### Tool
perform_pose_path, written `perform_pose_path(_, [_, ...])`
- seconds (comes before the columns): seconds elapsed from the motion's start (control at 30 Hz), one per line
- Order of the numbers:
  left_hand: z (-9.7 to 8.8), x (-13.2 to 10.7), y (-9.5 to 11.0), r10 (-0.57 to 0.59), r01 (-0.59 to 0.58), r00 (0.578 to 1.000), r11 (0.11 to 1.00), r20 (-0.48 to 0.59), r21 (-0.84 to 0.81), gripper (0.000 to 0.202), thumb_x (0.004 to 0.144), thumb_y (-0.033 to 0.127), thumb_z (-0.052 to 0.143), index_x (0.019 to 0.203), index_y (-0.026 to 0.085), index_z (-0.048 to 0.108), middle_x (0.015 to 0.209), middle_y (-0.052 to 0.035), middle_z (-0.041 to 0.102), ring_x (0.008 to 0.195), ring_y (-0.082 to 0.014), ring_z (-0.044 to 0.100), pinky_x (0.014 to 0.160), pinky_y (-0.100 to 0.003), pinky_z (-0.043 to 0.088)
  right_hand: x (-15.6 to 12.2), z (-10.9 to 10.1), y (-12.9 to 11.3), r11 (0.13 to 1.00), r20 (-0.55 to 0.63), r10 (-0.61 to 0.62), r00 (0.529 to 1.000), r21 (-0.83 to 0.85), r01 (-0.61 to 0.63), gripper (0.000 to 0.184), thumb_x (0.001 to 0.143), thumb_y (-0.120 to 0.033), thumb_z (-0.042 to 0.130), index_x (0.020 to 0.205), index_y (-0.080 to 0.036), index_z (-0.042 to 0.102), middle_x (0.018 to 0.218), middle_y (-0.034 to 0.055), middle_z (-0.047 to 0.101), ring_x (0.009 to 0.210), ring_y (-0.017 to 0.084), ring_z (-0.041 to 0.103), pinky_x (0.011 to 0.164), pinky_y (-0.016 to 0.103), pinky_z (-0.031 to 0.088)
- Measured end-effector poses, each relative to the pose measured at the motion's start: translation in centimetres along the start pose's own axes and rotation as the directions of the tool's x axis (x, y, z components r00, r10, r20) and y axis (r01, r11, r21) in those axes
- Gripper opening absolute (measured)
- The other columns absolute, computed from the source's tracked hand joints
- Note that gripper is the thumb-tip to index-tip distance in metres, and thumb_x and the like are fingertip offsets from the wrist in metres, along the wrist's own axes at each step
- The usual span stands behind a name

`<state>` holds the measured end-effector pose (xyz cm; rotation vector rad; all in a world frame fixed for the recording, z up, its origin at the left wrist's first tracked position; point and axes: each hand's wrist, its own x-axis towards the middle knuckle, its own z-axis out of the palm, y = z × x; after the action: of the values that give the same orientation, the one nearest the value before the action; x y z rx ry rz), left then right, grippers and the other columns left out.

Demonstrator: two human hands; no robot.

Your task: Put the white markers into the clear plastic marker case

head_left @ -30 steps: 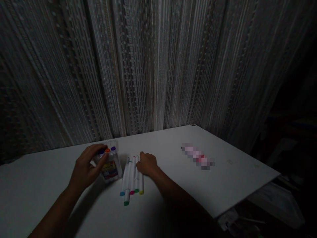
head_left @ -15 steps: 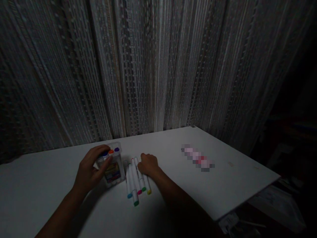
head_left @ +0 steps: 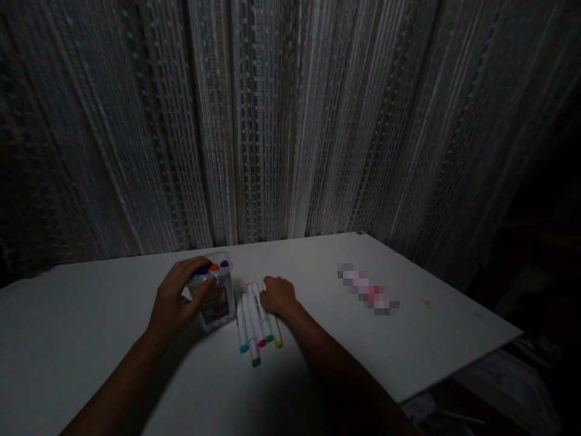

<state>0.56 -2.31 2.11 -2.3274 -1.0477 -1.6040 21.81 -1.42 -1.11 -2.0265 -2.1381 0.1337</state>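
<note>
My left hand (head_left: pixel 175 300) is wrapped round a clear plastic marker case (head_left: pixel 222 306) that stands upright with a printed label on its front. Blue, orange and purple marker ends show at its top. Right of the case, several white markers (head_left: pixel 249 315) lie side by side on the table, with blue, green, pink and yellow ends towards me. My right hand (head_left: pixel 279 295) is closed over the far part of the yellow-ended marker (head_left: pixel 275 330), at the right of the row. Its fingertips are partly hidden.
A pixelated pink and red item (head_left: pixel 367 289) lies on the white table (head_left: pixel 327 345) to the right. Patterned curtains (head_left: pixel 290 121) hang behind the table's far edge. Beyond the right edge, a pale bin-like object (head_left: pixel 503 381) sits lower down in the dark.
The whole view has shifted slightly, so the case, markers and hands appear a little further right and higher. Both hands keep nearly the same places relative to the case and markers.
</note>
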Motion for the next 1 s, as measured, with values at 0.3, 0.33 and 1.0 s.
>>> perform_pose_path(0.3, [-0.09, -0.02, 0.16, -0.012, 0.012, 1.000, 0.999, 0.022, -0.031, 0.025, 0.083, 0.033, 0.051, 0.104, 0.021, 0.055, 0.103, -0.0077, 0.060, 0.099, -0.0223, 0.055, 0.087, -0.037, 0.045, 0.21, 0.31, 0.05, 1.000, -0.002, -0.006, 1.000, 0.007, 0.006, 0.035, 0.079, -0.025, 0.043, 0.109, -0.016, 0.059, 0.106, 0.0151, 0.065, 0.097, 0.026, 0.062, 0.077, 0.036, 0.046])
perform_pose_path(0.33, [-0.08, -0.03, 0.17, -0.005, 0.006, 1.000, 1.000, 0.021, -0.031, 0.025, 0.083, 0.033, 0.051, 0.104, 0.021, 0.055, 0.104, -0.0076, 0.060, 0.100, -0.0221, 0.055, 0.087, -0.037, 0.045, 0.21, 0.30, 0.07, 1.000, -0.001, -0.005, 1.000, 0.007, 0.005, 0.035, 0.079, -0.024, 0.042, 0.109, -0.016, 0.059, 0.106, 0.0151, 0.065, 0.097, 0.026, 0.062, 0.077, 0.036, 0.046])
perform_pose_path(1.0, [-0.30, -0.03, 0.47, -0.016, 0.018, 0.999, 0.998, 0.041, -0.059, 0.030, 0.079, 0.031, 0.048, 0.106, 0.019, 0.053, 0.105, -0.0095, 0.058, 0.101, -0.0242, 0.054, 0.089, -0.040, 0.043, 0.35, 0.42, 0.40, 1.000, 0.010, 0.000, 1.000, -0.007, 0.000, 0.031, 0.080, -0.028, 0.045, 0.103, -0.015, 0.060, 0.105, 0.0157, 0.065, 0.098, 0.026, 0.061, 0.078, 0.035, 0.046])
